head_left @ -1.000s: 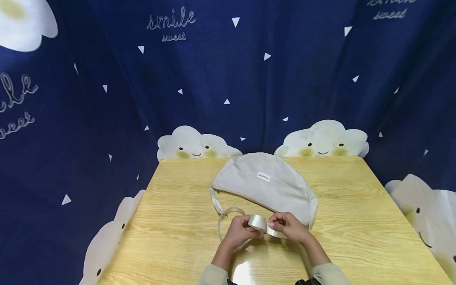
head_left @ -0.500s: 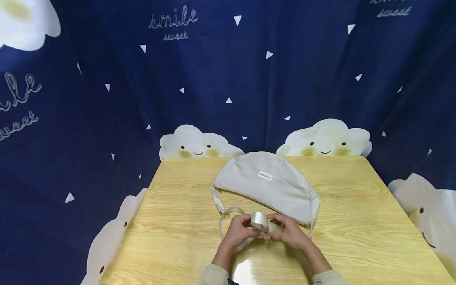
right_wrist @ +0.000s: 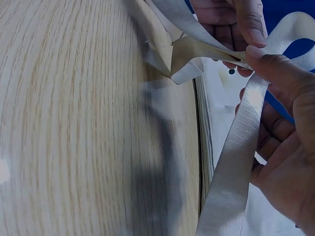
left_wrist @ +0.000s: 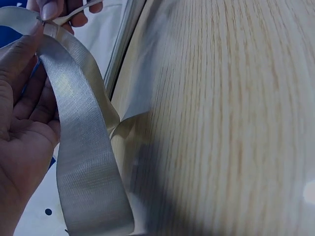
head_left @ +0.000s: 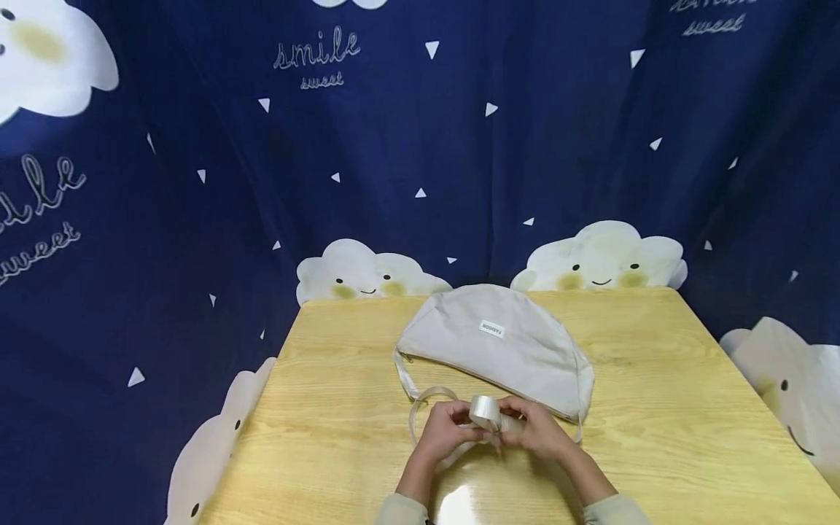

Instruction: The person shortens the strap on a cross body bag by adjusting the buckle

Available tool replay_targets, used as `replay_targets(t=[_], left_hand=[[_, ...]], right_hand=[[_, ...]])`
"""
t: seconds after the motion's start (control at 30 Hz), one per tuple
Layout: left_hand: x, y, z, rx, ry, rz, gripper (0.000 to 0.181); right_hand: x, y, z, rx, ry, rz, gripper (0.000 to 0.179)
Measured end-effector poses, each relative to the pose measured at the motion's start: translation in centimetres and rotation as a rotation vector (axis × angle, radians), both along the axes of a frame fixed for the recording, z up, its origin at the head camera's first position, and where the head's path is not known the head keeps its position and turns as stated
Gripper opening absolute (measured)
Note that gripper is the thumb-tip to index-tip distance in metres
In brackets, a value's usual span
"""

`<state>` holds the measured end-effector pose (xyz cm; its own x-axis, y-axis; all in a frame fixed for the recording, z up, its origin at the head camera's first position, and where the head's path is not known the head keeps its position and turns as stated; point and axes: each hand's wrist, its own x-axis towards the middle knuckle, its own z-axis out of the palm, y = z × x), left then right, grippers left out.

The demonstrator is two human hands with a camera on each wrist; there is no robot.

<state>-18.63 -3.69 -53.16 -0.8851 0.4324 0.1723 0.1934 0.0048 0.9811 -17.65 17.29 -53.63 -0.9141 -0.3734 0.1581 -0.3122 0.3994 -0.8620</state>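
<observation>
A pale beige webbing strap runs from the matching half-moon bag to both hands. In the head view, the strap makes a small upright loop between them. My left hand pinches the strap at the left of this loop, thumb toward me. Close against it on the right, my right hand pinches the strap where its bands cross. The right wrist view shows the right thumb pressing on that crossing, with a second loop beyond it. Fingers partly hide the crossing, so its exact winding is unclear.
The bag lies flat on the wooden table, just beyond the hands, its zipped edge toward me. Part of the strap curves on the tabletop left of the left hand. A dark blue curtain with printed clouds surrounds the table's far and side edges.
My right hand has shifted from a strap length right of the loop to close beside the left hand, its fingers now at the crossing. The left hand keeps its pinch. The view has tilted slightly.
</observation>
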Motion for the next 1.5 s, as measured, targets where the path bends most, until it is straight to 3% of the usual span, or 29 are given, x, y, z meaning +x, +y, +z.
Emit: replay_targets(t=[0.3,0.53,0.67,0.8,0.9,1.07,1.13,1.23,1.5], left_hand=[[-0.9,-0.2,-3.1,-0.040,-0.002,0.033,0.037],[-0.4,-1.1,-3.1,-0.140,0.056,0.027,0.035],[0.4,-0.9,-1.6,-0.124,0.068,0.011,0.025],[0.9,-0.6,-0.6,-0.138,0.034,0.029,0.019],[0.6,-0.4,-1.2,-0.165,0.037,0.052,0.017],[-0.3,-0.5,-3.1,-0.215,0.047,0.081,0.008],[-0.4,-0.6,-3.4,-0.214,0.037,0.086,0.007],[-0.2,-0.6,-2.8,-0.191,0.028,0.088,0.008],[0.8,-1.2,0.6,-0.196,0.030,0.060,0.007]], right_hand=[[0.3,-0.1,-1.1,-0.011,0.054,-0.042,0.039],[1.8,-0.3,0.0,-0.096,0.068,-0.054,0.039],[1.7,-0.1,-0.4,-0.094,0.078,-0.063,0.038],[1.2,0.2,-1.6,-0.086,0.073,-0.082,0.038],[1.1,0.4,-2.0,-0.099,0.091,-0.075,0.038],[0.8,0.3,-2.1,-0.095,0.091,-0.071,0.039],[0.8,0.3,-2.0,-0.086,0.082,-0.075,0.039],[0.8,0.4,-1.7,-0.065,0.086,-0.084,0.039],[0.5,0.7,-1.5,-0.028,0.082,-0.107,0.038]])
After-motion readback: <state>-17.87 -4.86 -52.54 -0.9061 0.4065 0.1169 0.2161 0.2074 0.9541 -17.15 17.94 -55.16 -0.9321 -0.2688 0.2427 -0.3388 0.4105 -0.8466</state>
